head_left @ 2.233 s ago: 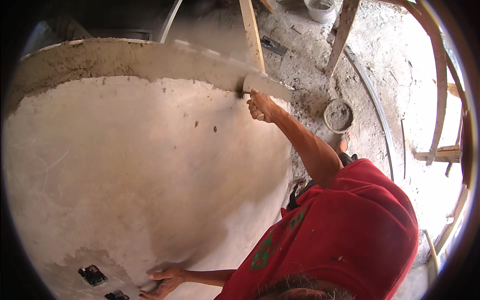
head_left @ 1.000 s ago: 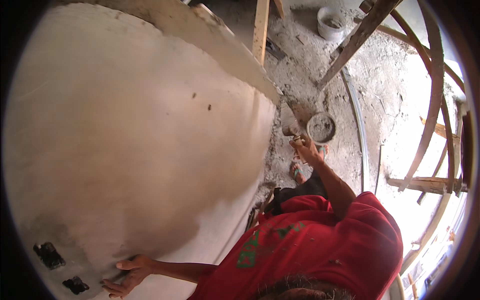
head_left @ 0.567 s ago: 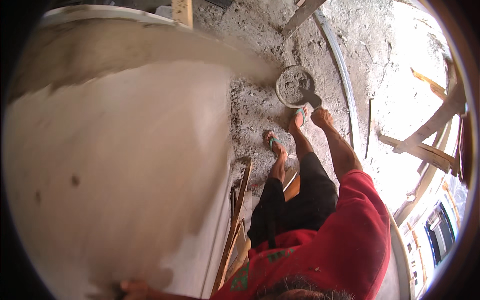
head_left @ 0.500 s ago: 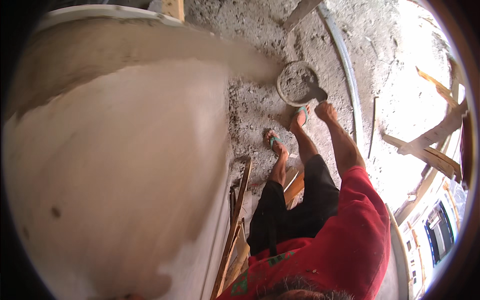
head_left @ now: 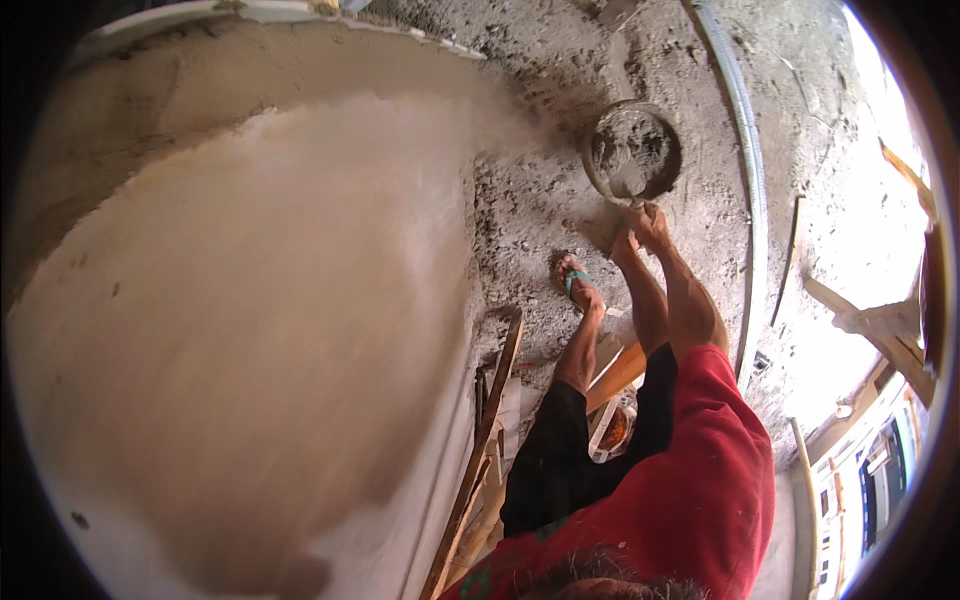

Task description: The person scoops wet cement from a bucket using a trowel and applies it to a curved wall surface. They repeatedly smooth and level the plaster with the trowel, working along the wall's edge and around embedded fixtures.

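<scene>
My right hand (head_left: 648,224) is closed at the near rim of a round dark bucket (head_left: 675,165) on the rough ground. Wet grey mortar (head_left: 640,140) lies inside the bucket. From my fist a trowel blade (head_left: 628,182) seems to reach into the mortar; its handle is hidden in my fingers. My left hand is out of view. To the left stands a large wall (head_left: 250,300), with darker, wet-looking plaster (head_left: 130,130) along its upper part and a paler, smoother area below.
My sandalled foot (head_left: 575,280) stands near the wall's base. Wooden boards (head_left: 490,420) lean along the wall beside my legs. A pale hose or pipe (head_left: 745,130) curves over the ground right of the bucket. Broken timber (head_left: 885,325) lies at the far right.
My right hand has moved slightly down beside the bucket's near rim, and the dark trowel blade now looks pale. The whole view has shifted, with the bucket farther right.
</scene>
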Available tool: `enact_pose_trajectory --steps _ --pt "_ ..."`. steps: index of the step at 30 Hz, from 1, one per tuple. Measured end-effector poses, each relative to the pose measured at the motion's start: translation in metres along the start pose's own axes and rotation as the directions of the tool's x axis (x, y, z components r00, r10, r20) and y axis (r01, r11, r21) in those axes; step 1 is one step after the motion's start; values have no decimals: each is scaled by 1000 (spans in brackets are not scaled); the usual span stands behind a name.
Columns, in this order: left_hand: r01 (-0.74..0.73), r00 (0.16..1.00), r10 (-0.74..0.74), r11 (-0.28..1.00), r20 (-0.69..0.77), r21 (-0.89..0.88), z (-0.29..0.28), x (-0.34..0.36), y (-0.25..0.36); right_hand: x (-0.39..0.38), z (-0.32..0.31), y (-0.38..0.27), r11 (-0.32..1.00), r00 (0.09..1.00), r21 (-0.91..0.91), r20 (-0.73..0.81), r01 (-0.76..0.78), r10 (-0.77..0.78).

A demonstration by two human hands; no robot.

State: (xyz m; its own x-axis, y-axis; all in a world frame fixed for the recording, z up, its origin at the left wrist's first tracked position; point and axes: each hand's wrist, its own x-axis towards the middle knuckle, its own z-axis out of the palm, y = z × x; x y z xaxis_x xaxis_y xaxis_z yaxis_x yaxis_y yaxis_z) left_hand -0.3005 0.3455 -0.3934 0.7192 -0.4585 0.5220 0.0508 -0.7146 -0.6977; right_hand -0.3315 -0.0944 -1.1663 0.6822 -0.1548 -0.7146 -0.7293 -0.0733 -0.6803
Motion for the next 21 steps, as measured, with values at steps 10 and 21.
enact_pose_trajectory --steps 10,21 --pt "-78 977 105 986 -185 150 -93 30 -78 -164 -60 -150 984 995 -146 -16 98 -101" --pt "367 834 -228 909 -502 196 -225 -54 -217 -381 18 -503 638 714 421 -630 645 -306"
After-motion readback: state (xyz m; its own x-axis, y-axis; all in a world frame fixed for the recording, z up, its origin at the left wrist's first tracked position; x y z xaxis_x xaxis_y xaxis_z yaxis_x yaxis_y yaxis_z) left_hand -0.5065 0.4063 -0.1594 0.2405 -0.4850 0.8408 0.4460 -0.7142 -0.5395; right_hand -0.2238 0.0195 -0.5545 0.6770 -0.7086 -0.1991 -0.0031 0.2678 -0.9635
